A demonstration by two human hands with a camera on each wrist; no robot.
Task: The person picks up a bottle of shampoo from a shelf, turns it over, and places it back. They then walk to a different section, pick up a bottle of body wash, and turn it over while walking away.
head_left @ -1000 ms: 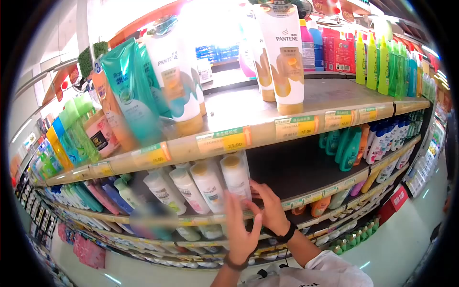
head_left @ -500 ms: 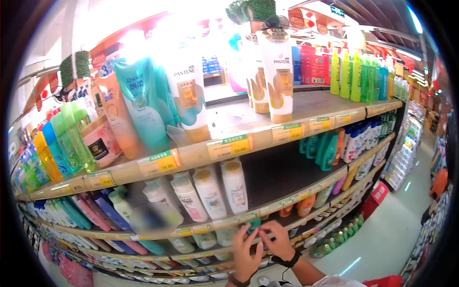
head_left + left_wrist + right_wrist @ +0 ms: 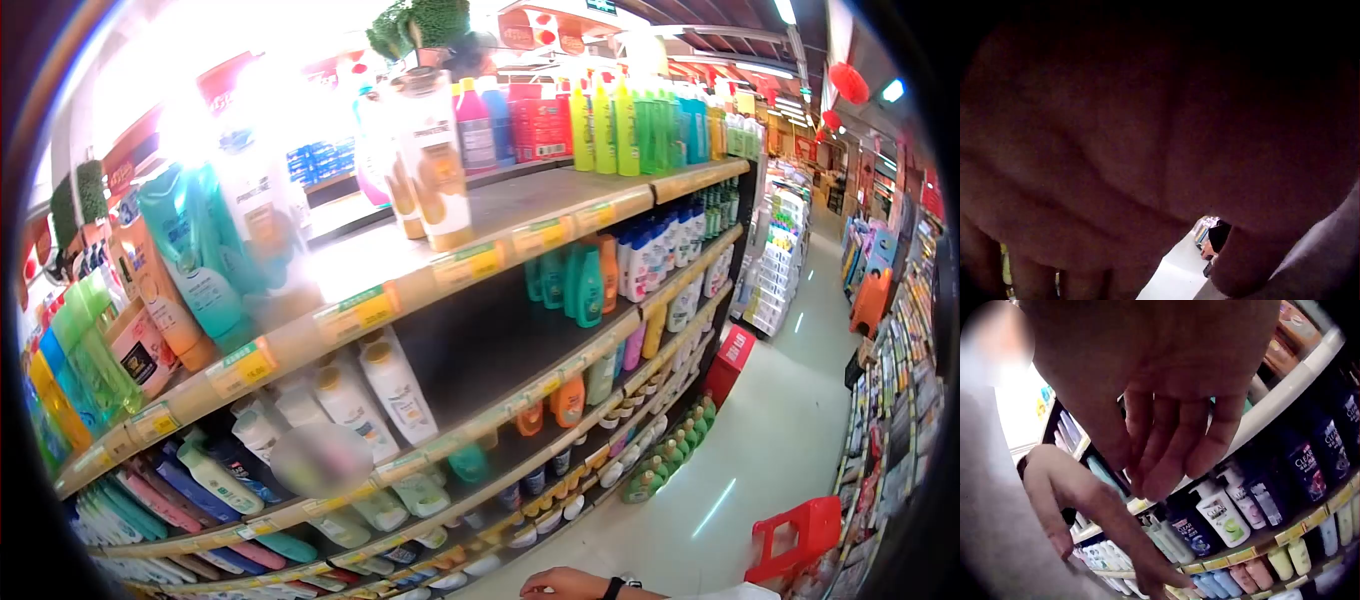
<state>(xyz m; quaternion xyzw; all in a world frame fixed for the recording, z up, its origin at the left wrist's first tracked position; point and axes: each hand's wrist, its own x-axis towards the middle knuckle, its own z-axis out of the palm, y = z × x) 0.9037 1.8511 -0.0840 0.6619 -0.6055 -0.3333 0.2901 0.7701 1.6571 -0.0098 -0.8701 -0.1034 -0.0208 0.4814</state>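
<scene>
At the bottom edge of the head view my right hand [image 3: 565, 583] hangs low in front of the shelves, with a black band at its wrist. In the right wrist view its fingers [image 3: 1166, 447] hang loosely curled and hold nothing. My left hand [image 3: 1082, 494] appears there too, its fingers relaxed and pointing down, with nothing in them. The left palm [image 3: 1085, 156] fills the dark left wrist view. A white shampoo bottle with a gold cap [image 3: 397, 385] stands on the second shelf, beside another white bottle [image 3: 350, 410].
Teal bottles [image 3: 585, 285] stand farther right on that shelf. Above it, the upper shelf [image 3: 550, 195] carries white tubes [image 3: 440, 165] and yellow-green bottles [image 3: 605, 125]. A red stool [image 3: 800, 540] stands in the aisle [image 3: 690, 510]. White pump bottles [image 3: 1222, 515] line a lower shelf.
Both hands have dropped away from the white bottles and moved apart; the left has left the head view. The head view has swung right, showing more of the aisle.
</scene>
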